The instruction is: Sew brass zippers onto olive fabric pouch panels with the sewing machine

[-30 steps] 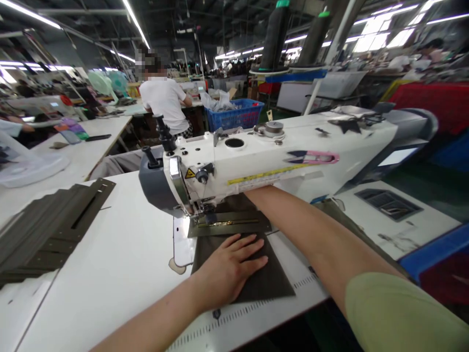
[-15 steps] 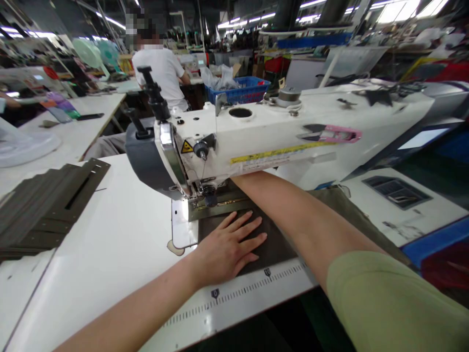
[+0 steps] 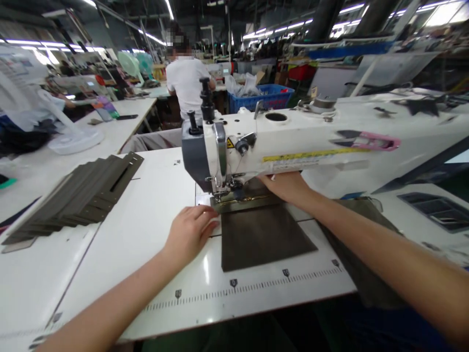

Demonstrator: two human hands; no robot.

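Note:
A dark olive fabric piece (image 3: pixel 264 237) lies flat on the white sewing table, its upper edge with a zipper strip (image 3: pixel 245 200) under the needle area of the white sewing machine (image 3: pixel 315 142). My left hand (image 3: pixel 192 227) is at the left end of that strip, fingers bent together at the fabric's edge; whether they pinch it is hard to see. My right hand (image 3: pixel 284 185) reaches beneath the machine arm, at the far side of the fabric, with its fingertips mostly hidden by the machine.
A fanned stack of olive pieces (image 3: pixel 84 195) lies at the left. Pink-handled snips (image 3: pixel 377 141) rest against the machine arm. Another olive fabric (image 3: pixel 366 244) hangs over the table's right front. Behind are a blue basket (image 3: pixel 260 100) and a person in white (image 3: pixel 188 85).
My left hand has moved off the fabric's top to its left edge, its spread fingers now bent together. My right hand has drawn back partly from under the machine arm. The view has shifted left.

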